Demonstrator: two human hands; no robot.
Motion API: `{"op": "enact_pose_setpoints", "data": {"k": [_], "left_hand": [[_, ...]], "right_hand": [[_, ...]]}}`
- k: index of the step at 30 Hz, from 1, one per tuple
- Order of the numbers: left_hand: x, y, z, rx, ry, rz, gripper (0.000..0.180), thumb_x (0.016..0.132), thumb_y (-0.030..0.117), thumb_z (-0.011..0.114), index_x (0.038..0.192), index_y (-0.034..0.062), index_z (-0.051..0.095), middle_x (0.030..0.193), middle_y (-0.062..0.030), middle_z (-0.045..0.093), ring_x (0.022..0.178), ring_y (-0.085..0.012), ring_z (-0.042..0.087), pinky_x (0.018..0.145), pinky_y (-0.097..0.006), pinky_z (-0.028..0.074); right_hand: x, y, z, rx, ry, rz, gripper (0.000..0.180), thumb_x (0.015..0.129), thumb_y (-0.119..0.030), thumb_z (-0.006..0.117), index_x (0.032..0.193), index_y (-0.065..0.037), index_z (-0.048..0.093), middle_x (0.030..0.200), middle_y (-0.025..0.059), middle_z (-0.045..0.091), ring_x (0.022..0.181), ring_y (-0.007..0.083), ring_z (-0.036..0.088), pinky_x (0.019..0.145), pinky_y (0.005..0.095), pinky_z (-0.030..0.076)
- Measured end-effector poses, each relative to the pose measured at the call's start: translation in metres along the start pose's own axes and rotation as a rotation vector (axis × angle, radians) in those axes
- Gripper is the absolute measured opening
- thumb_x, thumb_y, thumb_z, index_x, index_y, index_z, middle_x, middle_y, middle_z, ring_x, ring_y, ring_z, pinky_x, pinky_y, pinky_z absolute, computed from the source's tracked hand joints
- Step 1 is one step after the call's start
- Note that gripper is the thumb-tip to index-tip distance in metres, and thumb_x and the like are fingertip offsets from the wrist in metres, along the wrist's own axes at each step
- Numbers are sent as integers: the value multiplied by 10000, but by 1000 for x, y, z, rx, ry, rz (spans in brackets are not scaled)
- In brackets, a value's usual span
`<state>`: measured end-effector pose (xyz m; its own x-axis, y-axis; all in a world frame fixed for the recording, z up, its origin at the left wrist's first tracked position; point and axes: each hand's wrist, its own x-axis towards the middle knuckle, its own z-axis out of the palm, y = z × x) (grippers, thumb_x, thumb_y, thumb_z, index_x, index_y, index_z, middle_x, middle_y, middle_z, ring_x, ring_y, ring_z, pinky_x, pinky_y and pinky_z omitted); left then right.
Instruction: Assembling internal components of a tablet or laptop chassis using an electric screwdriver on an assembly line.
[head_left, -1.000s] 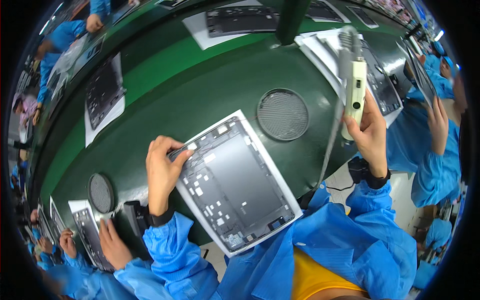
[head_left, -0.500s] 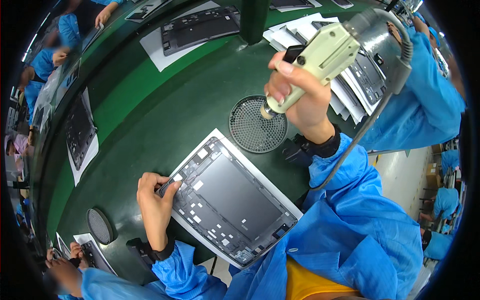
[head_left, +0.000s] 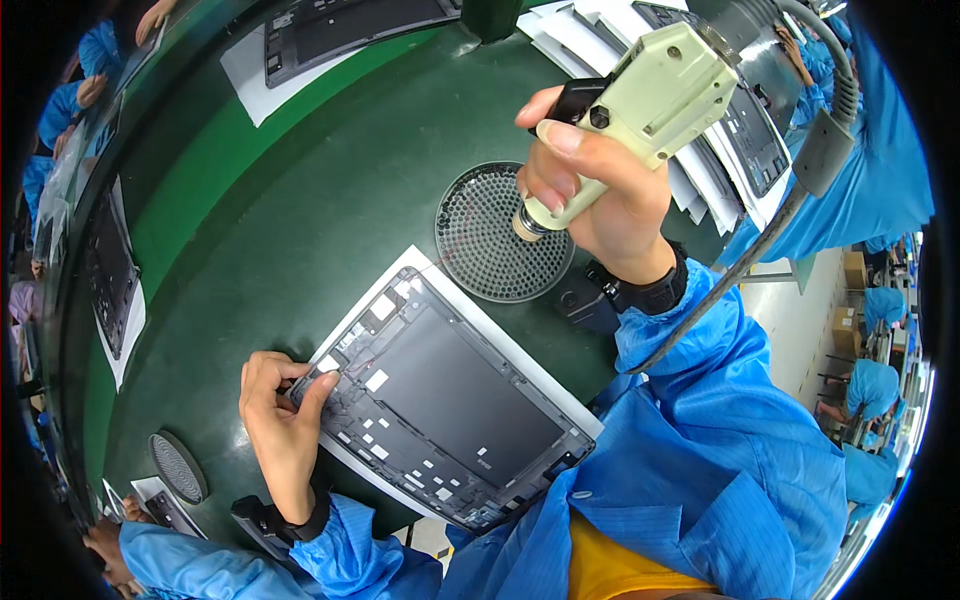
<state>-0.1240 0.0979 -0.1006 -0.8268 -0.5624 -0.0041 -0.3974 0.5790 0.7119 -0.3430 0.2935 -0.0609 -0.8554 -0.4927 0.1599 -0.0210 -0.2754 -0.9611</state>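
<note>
My right hand [head_left: 605, 195] is wrapped round a pale green electric screwdriver [head_left: 655, 95], a finger by its black lever. Its tan tip points down over the right part of a round perforated tray [head_left: 500, 225]; whether it touches is not clear. Small dark pieces sit in some of the tray's holes. My left hand [head_left: 285, 415] grips the left edge of a dark grey tablet housing [head_left: 480, 390], thumb on top. Several white stickers dot the housing. It lies tilted in the view on a white sheet [head_left: 415, 258] close to my body.
A second round tray [head_left: 180, 468] stands at the lower left. Other housings on white sheets lie at the far left [head_left: 112, 270] and the back [head_left: 345, 35]. A stack [head_left: 735, 150] of housings and sheets is at the right. A cable [head_left: 735, 270] runs from the screwdriver past my right arm. Co-workers sit around.
The whole view has shifted slightly, with the table's things appearing further left. My right hand still holds the screwdriver over the tray, and my left hand still grips the housing.
</note>
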Motion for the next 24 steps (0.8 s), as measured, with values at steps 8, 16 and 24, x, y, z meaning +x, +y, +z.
{"op": "enact_pose_setpoints", "data": {"k": [8, 16, 24], "left_hand": [[0, 2, 4, -11, 21, 1, 223, 617, 9, 728, 745, 10, 546, 756, -52, 515, 683, -169, 456, 492, -270, 313], [1, 9, 6, 1, 55, 5, 235, 614, 22, 738, 747, 6, 545, 744, -60, 509, 691, -194, 466, 529, -285, 349], [-5, -18, 1, 91, 141, 195, 250, 607, 54, 753, 740, 18, 544, 720, -78, 528, 723, -232, 514, 627, -311, 399]], "right_hand": [[1, 1, 1, -39, 9, 4, 275, 770, -173, 531, 898, 70, 532, 492, 12, 378, 422, 123, 396, 483, 290, 387], [-1, 2, 5, -68, -68, -14, 272, 776, -159, 522, 909, 77, 507, 506, 12, 376, 434, 113, 367, 481, 279, 348], [-1, 6, -7, 173, -195, -17, 358, 828, -166, 466, 1105, 57, 427, 583, -26, 334, 545, 89, 362, 635, 262, 328]]}}
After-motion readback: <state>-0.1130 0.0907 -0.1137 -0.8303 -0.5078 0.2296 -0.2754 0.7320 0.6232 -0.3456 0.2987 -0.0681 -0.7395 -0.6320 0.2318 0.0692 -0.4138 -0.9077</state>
